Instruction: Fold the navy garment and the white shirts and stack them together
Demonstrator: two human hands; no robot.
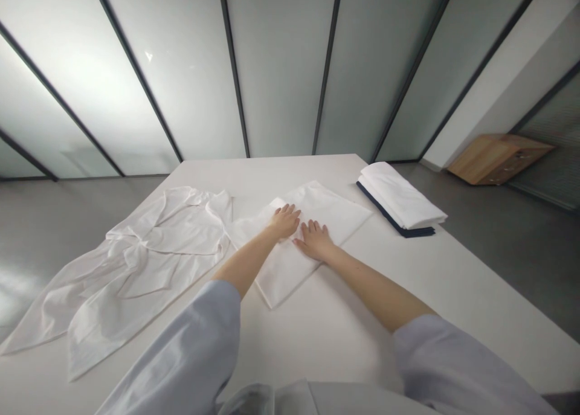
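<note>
A white cloth (335, 206), folded into a flat, angled shape, lies on the table in front of me. My left hand (286, 220) rests flat on it near its middle, fingers spread and pointing away. Close beside it, my right hand (313, 240) presses palm down on the same cloth, its fingers also apart. Neither hand grips anything. To the left lies a white garment (185, 228), spread out loosely, with what looks like a tied knot and long tails that reach toward the table's left edge.
A folded white stack (403, 194) sits on a dark navy folded cloth (414, 231) near the right edge of the white table (453, 306). Frosted glass panels (281, 70) stand behind the table. On the floor at right is a wooden cabinet (498, 155).
</note>
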